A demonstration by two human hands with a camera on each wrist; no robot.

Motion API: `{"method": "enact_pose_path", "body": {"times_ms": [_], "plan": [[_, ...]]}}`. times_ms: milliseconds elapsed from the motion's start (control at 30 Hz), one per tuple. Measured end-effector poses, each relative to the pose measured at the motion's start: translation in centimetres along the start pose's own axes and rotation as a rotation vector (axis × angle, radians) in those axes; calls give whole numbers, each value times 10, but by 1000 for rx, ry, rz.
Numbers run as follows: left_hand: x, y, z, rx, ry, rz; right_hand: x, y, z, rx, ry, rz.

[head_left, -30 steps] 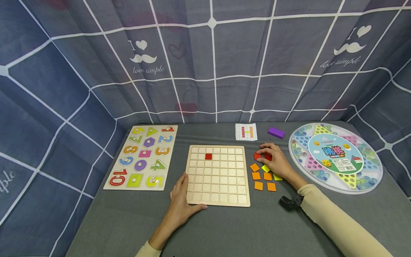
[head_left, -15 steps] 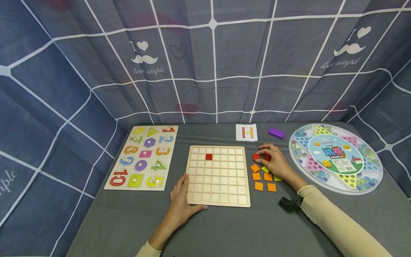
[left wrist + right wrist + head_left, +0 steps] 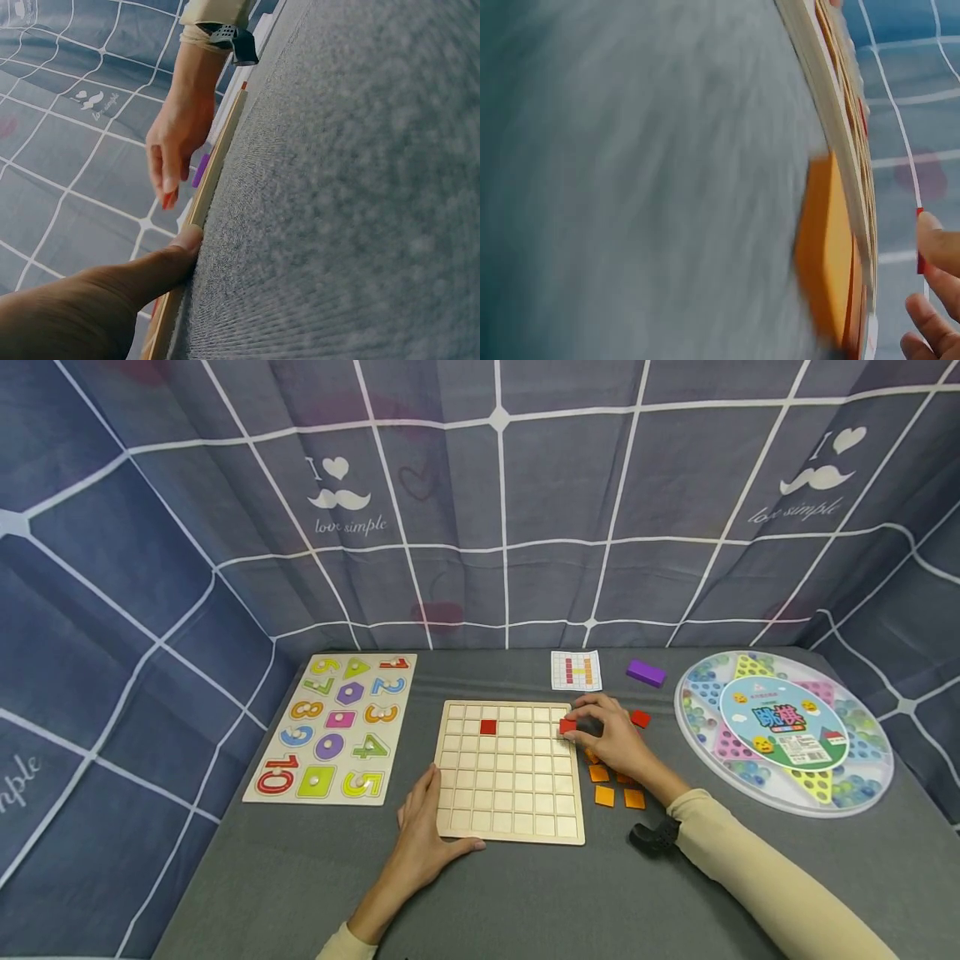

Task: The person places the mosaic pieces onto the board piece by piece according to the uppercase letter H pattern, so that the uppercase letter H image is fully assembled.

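Observation:
My right hand (image 3: 617,739) pinches a small red square tile (image 3: 567,726) between thumb and fingertips, over the right edge of the wooden grid board (image 3: 510,777). In the left wrist view the held tile stands clear above the board. One red tile (image 3: 488,727) lies in a cell of the second row from the back. My left hand (image 3: 420,831) rests at the board's front left corner, fingers straight along the left side and thumb against the front edge. Orange tiles (image 3: 604,796) lie right of the board, partly hidden under my right hand, with a loose red tile (image 3: 640,718) beyond.
Behind the board lie a pattern card (image 3: 576,671) with red, yellow and orange squares and a purple block (image 3: 646,673). A number-and-shape puzzle board (image 3: 352,727) lies at left, a round Chinese checkers set (image 3: 783,731) at right. A grid-patterned curtain (image 3: 555,510) encloses the table.
My right hand has moved left from the tile pile to the board's right edge, carrying a red tile; another red tile shows behind it. The left hand has stayed still.

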State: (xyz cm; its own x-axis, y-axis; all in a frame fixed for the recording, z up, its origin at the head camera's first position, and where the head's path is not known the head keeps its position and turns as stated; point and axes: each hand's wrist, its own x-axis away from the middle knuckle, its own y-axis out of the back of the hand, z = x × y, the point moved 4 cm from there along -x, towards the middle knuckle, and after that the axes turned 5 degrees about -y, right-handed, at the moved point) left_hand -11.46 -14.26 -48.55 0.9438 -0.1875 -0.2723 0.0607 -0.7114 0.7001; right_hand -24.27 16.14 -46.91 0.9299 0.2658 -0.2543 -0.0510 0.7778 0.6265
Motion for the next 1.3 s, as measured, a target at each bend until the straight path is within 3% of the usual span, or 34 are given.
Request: {"method": "enact_pose_path", "body": {"times_ms": [367,533,833,1300], "plan": [[0,1,0,22,26,34,-25,-46,52,-90,9,59],[-1,2,0,23,35,43,-31,-64,63,-86,-10,101],[-1,2,0,19,41,45,-39,-86,62,-59,-75,157],[0,2,0,14,47,41,-39,-96,56,11,-75,137]]}}
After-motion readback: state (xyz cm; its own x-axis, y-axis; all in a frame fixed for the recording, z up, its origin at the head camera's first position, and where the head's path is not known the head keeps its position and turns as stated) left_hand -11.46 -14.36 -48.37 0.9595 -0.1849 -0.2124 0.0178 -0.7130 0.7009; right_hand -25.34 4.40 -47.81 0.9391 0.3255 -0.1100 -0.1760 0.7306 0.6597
